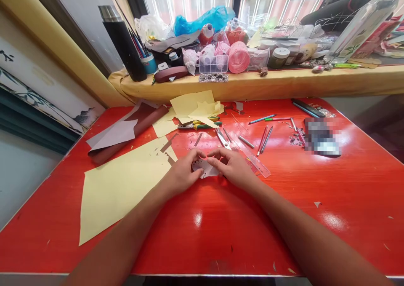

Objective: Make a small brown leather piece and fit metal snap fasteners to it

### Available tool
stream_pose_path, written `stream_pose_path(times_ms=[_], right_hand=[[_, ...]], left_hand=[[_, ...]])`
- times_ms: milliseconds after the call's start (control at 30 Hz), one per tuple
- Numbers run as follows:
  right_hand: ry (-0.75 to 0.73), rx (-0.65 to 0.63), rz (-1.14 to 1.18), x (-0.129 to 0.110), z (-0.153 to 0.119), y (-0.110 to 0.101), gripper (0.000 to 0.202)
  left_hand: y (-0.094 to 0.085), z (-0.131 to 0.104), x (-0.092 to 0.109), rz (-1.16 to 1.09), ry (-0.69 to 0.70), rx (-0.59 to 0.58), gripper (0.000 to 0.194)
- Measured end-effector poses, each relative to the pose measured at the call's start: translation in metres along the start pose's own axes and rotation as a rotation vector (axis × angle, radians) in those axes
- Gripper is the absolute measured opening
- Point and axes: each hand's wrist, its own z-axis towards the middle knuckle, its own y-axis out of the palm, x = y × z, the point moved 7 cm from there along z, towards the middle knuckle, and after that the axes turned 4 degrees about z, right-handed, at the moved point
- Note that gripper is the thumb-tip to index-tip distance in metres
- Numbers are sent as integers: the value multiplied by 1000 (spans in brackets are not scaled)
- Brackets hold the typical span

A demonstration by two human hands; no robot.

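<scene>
Between my two hands is a small pale piece with a scalloped edge and small dark holes, held just over the red table. My left hand pinches its left side between thumb and fingers. From the other side, my right hand grips its upper right part, the fingertips bent over it. Just beyond my hands lie scissors and a clear ruler. A grey rod is beside the ruler.
Yellow sheets and a brown roll of material lie on the left. Pliers sit behind my hands. Pens, small metal rings and a blurred dark object are on the right. A cluttered sill borders the back.
</scene>
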Motion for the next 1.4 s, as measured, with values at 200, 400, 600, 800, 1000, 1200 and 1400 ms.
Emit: stream_pose_path(times_ms=[200, 400, 600, 800, 1000, 1200, 1400], right_hand=[[4, 56, -63, 3, 2, -4, 22], [4, 65, -25, 2, 2, -5, 24], [-47, 25, -125, -2, -1, 2, 15], [-56, -24, -287, -1, -4, 11, 12], [-17, 35, -161, 5, -2, 5, 14], [-47, 26, -158, 1, -2, 5, 14], [-58, 23, -251, 0, -3, 5, 17]], left_hand=[[-2, 2, -6, -235, -79, 68, 41], [-1, 6, -5, -424, -146, 51, 30], [-6, 2, -8, -247, -129, 119, 15], [-1, 0, 1, -127, -60, 96, 12], [3, 1, 2, -218, -66, 66, 17], [2, 1, -4, -249, -99, 94, 11], [3, 1, -8, -336, -169, 96, 14]])
